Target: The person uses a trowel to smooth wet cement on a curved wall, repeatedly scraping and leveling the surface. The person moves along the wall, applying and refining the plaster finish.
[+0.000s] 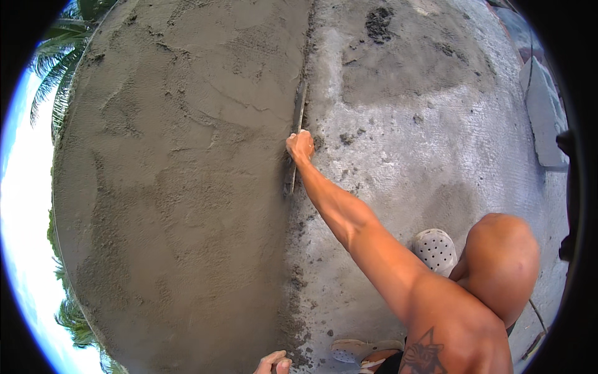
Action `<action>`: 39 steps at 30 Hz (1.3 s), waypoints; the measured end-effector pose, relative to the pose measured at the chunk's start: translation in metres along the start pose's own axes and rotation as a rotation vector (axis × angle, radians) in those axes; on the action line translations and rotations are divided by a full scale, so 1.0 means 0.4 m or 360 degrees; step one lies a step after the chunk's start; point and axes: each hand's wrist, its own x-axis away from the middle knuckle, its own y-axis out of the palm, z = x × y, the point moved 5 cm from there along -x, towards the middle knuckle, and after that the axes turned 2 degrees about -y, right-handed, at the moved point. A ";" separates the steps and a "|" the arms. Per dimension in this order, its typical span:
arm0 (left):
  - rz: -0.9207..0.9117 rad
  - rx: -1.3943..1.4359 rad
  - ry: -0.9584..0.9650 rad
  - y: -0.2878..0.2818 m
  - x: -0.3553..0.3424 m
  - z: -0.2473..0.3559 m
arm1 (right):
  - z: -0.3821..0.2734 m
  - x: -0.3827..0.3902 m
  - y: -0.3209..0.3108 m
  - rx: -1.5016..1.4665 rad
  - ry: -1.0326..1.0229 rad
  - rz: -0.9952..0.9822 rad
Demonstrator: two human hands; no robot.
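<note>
Grey-brown mortar (174, 156) borders a long straightedge (300, 107), gripped near mid-length by the fingers of the right hand (301, 146), seemingly for even pressure; whether the left hand (272, 363) grips anything cannot be told.

We've got the left grip (273, 363) cut off at the lower edge; right grip (301, 144) hides the middle of the long tool (300, 107).

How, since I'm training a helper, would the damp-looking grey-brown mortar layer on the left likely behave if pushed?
The mortar layer would probably smear, since its surface looks moist and ridged. It may crumble along its right edge, near which small grey clumps lie.
</note>
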 end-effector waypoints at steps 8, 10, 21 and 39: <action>0.0071 -0.0121 0.0062 -0.029 0.053 -0.091 | -0.089 0.039 -0.023 -0.0117 -0.0267 -0.0053; 0.0072 -0.0002 -0.0103 -0.039 0.067 -0.126 | -0.125 0.061 -0.036 -0.0134 -0.0370 -0.0005; 0.0266 -0.0182 0.0012 -0.064 0.188 -0.177 | -0.273 0.257 -0.104 -0.0299 -0.0680 -0.0013; 0.0210 -0.0091 0.0185 -0.077 0.202 -0.086 | -0.259 0.727 -0.174 -0.0525 -0.1312 -0.0264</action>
